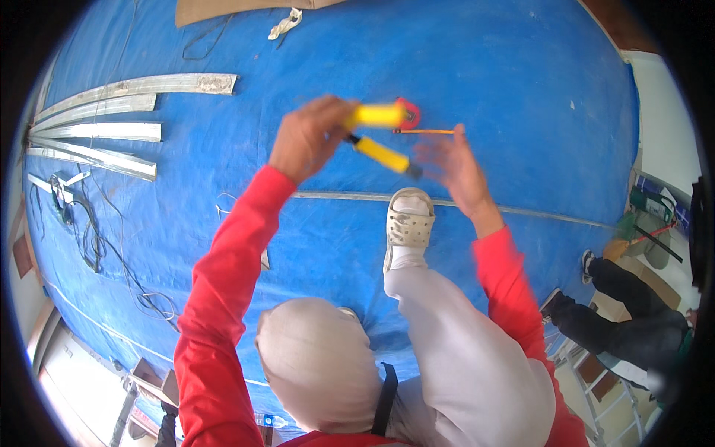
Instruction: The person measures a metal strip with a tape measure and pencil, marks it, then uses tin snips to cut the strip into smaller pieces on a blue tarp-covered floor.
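Note:
My left hand (309,138) is closed around a tool with two yellow handles (381,154), spread apart and smeared by motion. Its head is hidden in my fingers, so its exact kind does not show. Just behind the upper handle is a small red round thing (412,113), partly covered. A thin orange stick (428,132), like a pencil, runs from there toward my right hand (456,167). That hand has its fingers apart, slightly blurred, close to the stick's end; whether it touches the stick is unclear.
A long metal strip (514,210) crosses the blue sheet (514,67) by my shoe (410,223). Several metal profiles (112,132) lie at left, near a corded power tool (59,197) and cables (97,238). Another person's legs (596,320) and a ladder (607,395) are at right.

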`<action>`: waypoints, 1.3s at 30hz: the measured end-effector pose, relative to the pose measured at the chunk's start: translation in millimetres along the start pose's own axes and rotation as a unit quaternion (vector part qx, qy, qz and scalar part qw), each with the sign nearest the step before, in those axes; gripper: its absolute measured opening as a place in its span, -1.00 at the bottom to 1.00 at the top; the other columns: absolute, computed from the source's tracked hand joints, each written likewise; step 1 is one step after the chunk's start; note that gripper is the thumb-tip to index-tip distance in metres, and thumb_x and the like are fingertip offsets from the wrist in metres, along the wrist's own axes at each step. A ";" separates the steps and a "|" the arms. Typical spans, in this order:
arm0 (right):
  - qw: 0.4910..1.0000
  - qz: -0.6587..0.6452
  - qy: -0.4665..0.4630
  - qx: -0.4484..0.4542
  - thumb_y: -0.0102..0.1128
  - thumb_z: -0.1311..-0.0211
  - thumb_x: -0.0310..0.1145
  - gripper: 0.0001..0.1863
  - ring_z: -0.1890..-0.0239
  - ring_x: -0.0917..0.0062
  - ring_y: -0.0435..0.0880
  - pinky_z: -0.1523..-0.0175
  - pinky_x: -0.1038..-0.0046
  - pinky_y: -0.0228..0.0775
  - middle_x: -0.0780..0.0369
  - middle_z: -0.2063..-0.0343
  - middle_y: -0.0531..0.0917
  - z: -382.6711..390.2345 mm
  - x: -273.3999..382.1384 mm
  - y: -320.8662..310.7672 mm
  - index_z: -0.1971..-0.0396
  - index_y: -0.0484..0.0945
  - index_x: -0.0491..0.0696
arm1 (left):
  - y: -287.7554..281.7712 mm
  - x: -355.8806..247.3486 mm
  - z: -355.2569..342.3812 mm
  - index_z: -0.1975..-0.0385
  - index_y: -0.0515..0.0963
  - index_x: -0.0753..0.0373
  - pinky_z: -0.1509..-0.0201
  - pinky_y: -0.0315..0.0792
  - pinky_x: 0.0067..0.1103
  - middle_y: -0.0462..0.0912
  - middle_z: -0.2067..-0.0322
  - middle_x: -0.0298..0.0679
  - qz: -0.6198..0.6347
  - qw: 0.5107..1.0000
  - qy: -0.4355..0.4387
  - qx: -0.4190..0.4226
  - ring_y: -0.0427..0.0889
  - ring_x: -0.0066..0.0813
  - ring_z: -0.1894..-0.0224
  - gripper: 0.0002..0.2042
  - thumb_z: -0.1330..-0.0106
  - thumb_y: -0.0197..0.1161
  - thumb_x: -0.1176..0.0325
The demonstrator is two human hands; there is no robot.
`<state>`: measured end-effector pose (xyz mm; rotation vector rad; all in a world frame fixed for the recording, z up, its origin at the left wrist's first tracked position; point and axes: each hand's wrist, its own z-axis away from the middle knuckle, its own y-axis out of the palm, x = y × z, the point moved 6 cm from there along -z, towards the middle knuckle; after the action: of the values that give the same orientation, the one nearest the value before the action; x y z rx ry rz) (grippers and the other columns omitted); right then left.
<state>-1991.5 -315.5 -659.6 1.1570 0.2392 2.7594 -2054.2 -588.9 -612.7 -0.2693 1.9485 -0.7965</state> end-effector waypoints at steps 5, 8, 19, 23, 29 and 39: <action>0.907 -0.047 0.203 0.366 0.08 -0.31 0.48 -0.05 -0.21 0.26 0.61 -0.28 0.18 0.49 0.06 -0.16 0.62 47.4 -57.8 56.9 -0.38 0.36 -0.04 | 9.0 -72.4 42.7 -0.01 0.68 0.07 -0.09 0.51 -0.29 0.66 0.14 -0.27 -0.064 0.984 0.153 0.070 0.69 -0.28 0.05 -0.62 -0.15 0.31 0.44; 0.895 -0.023 0.217 0.388 0.15 -0.33 0.41 -0.10 -0.17 0.33 0.62 -0.24 0.26 0.51 0.13 -0.14 0.59 74.3 -96.1 68.5 -0.40 0.26 0.01 | 20.3 -89.5 79.0 -0.09 0.67 0.03 -0.07 0.47 -0.34 0.67 0.06 -0.28 -0.067 0.973 0.191 0.114 0.69 -0.34 0.00 -0.57 -0.16 0.30 0.40; 0.860 0.022 0.392 0.327 0.53 -0.09 0.10 -0.21 0.01 0.52 0.48 -0.05 0.38 0.38 0.24 0.10 0.50 128.6 -130.9 92.4 -0.15 0.34 -0.03 | 42.7 -68.8 201.8 -0.42 0.30 0.20 -0.21 0.45 -0.29 0.56 -0.10 -0.09 0.333 0.868 -0.352 0.113 0.57 -0.22 -0.19 -0.23 -0.36 0.35 -0.15; 0.849 0.179 0.382 0.317 0.55 -0.01 0.02 -0.30 0.04 0.50 0.46 -0.02 0.39 0.34 0.20 0.11 0.52 127.0 -103.0 101.0 -0.06 0.48 -0.06 | 75.3 -86.5 221.3 -0.49 0.18 0.24 -0.34 0.37 -0.31 0.50 -0.23 -0.10 0.550 0.658 -0.445 0.259 0.50 -0.25 -0.27 -0.14 -0.43 0.16 -0.32; 0.789 0.364 0.399 0.292 0.49 0.13 -0.11 -0.33 -0.03 0.31 0.48 0.02 0.32 0.36 0.09 0.07 0.53 100.5 -100.1 116.1 -0.02 0.57 -0.14 | 109.5 -81.3 212.5 -0.51 0.10 0.21 -0.48 0.25 -0.33 0.42 -0.30 -0.12 0.577 0.630 -0.472 0.220 0.38 -0.27 -0.39 -0.20 -0.50 0.19 -0.18; 0.959 0.259 -0.112 0.018 0.39 0.00 -0.42 -0.29 -0.11 0.02 0.57 -0.19 0.13 0.46 -0.05 -0.07 0.54 87.1 -203.2 147.8 -0.21 0.36 -0.20 | 118.3 -34.6 259.7 -0.47 0.21 0.24 -0.47 0.30 -0.26 0.47 -0.26 -0.08 0.506 0.715 -0.451 0.169 0.43 -0.18 -0.38 -0.12 -0.22 0.58 0.11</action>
<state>-1797.9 -490.4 -710.9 1.7440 -0.0511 3.0124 -1798.1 -589.9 -743.3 0.5404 0.7334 -0.1513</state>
